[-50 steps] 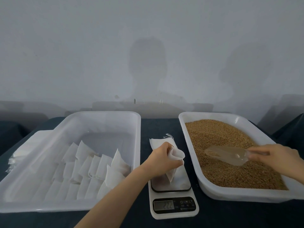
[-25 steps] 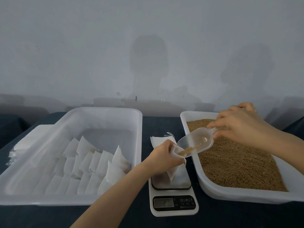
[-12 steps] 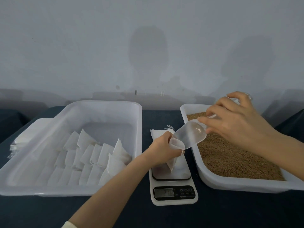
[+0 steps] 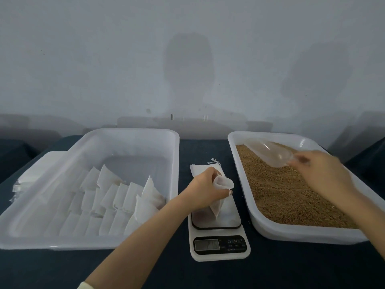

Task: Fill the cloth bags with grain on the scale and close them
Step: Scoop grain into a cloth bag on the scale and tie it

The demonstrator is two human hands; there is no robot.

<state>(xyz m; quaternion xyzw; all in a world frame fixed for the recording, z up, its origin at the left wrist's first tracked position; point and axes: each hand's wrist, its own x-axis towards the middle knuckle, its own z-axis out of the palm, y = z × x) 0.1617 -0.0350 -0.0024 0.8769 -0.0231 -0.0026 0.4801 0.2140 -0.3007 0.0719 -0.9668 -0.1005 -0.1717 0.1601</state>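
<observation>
A pale grey wall (image 4: pixel 83 59) fills the upper half of the view; soft grey shadows (image 4: pixel 188 65) lie on it; a small dark peg (image 4: pixel 171 117) and a pale fitting (image 4: pixel 205 117) sit near its base. A dark blue cover (image 4: pixel 291 265) spreads over the table; indistinct dark blue shapes stand at far left (image 4: pixel 12 155) and far right (image 4: pixel 373 159).

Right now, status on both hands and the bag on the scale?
Left hand holds cloth bag open on scale. Right hand holds clear scoop over grain in right tray. Bag mouth unobstructed.
</observation>
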